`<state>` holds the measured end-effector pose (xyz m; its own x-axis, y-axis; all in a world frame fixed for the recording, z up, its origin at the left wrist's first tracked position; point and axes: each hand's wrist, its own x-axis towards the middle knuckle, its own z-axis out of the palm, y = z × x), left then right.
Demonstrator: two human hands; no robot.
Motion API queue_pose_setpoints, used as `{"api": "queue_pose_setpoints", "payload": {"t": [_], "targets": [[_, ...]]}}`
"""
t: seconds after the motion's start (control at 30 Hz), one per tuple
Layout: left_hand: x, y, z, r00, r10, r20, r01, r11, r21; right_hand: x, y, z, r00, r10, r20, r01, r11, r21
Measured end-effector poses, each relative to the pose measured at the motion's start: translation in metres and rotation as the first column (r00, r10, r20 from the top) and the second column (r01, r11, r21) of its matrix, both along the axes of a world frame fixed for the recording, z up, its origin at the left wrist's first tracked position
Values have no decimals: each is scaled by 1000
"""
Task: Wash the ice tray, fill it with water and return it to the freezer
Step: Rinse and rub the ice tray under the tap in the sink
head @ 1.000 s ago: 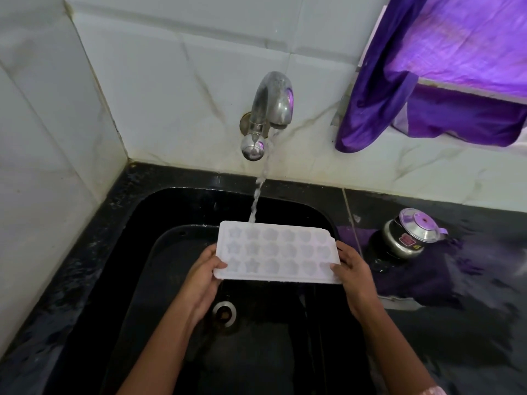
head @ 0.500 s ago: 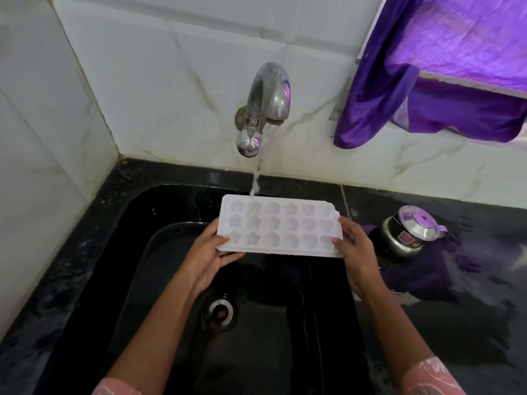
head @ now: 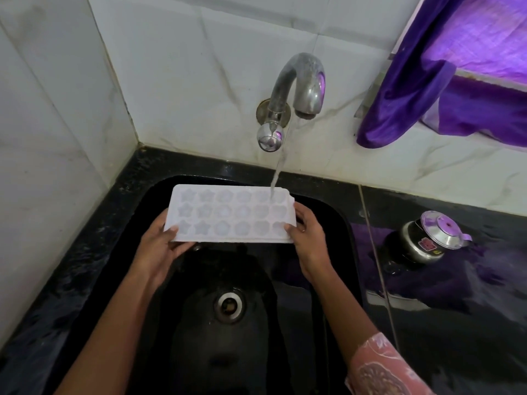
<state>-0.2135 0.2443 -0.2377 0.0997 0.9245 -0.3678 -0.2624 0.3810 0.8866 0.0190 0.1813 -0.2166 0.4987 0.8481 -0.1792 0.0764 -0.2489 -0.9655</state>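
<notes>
Ice tray, white, three rows of star and round moulds, held roughly level above the black sink, over its far half. Left hand grips the tray's left short end, thumb lying on top at the near corner, fingers tucked beneath. Right hand grips the right short end the same way, thumb on the rim, fingers curled round the edge. Tap on the tiled wall is running; the water stream lands in the far-right corner mould. Drain lies below, nearer the person. Small steel pot with lid sits on the dark counter right of the sink. Purple cloth hangs top right.
</notes>
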Motion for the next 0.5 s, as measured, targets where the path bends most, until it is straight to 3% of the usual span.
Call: {"api": "queue_pose_setpoints", "payload": {"t": [0.23, 0.5], "targets": [[-27, 2, -7, 996, 86, -22, -88, 995, -53, -29, -4, -8, 1000, 29, -12, -29, 998, -47], [-30, -17, -6, 982, 150, 113, -136, 983, -126, -28, -29, -4, 996, 76, -50, -77, 997, -30]]}}
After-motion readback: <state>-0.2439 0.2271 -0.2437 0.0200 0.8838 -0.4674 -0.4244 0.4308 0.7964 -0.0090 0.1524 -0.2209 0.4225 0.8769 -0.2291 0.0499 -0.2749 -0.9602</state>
